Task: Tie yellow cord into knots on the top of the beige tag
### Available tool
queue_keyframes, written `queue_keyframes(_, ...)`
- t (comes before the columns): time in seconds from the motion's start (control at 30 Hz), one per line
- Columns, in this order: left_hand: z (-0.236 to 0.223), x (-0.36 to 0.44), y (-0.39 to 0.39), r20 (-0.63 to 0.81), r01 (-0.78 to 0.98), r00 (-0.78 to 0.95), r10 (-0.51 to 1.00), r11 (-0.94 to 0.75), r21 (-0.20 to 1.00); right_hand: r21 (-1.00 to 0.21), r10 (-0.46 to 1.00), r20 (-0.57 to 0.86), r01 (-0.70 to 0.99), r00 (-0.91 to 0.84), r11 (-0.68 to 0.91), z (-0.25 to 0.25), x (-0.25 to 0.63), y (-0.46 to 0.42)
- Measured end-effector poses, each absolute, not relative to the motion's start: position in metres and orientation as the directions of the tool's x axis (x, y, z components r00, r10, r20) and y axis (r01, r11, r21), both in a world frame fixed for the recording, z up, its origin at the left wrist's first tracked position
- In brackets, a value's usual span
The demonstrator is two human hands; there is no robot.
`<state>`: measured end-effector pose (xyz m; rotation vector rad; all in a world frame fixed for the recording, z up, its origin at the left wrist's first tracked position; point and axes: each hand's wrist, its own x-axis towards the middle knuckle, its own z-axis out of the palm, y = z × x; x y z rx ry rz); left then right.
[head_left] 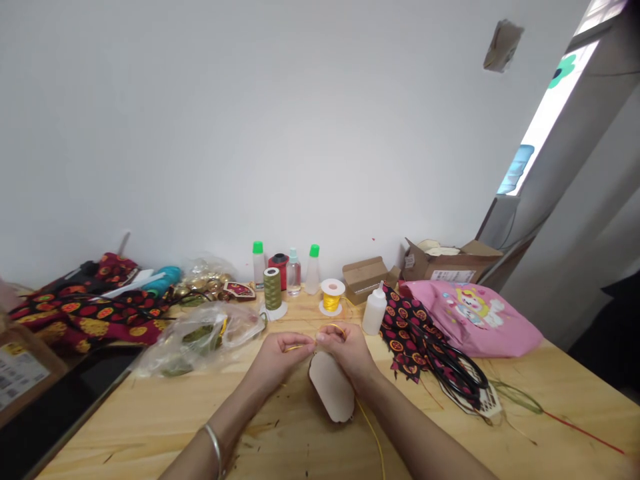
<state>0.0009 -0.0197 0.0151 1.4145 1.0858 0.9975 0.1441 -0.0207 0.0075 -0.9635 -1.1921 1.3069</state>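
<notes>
My left hand pinches a thin yellow cord at the middle of the table. Its fingertips meet those of my right hand, which is closed on the same cord. From under my right hand a longer stretch of the cord runs down toward the table's front edge. Just below my fingertips is a flat, pale piece with a scalloped edge, close against my right hand; whether the cord passes through it I cannot tell. A spool of yellow cord stands behind my hands.
Behind stand an olive thread spool, green-capped bottles and a white squeeze bottle. Left lie a clear plastic bag and patterned fabric. Right are a pink bag, black cable and cardboard box.
</notes>
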Motion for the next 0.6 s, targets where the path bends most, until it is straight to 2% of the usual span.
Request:
queue_keyframes(0.27, 0.025, 0.004, -0.028, -0.149, -0.065, 0.285, 0.947, 0.174, 0.983, -0.955, 0.992, -0.006, -0.293, -0.125, -0.043, 0.016, 0.145, -0.023)
queue_keyframes(0.6, 0.021, 0.003, -0.026, -0.116, 0.014, 0.265, 0.957, 0.116, 0.993, -0.970, 0.996, 0.048, -0.242, -0.069, 0.030, 0.017, 0.145, -0.023)
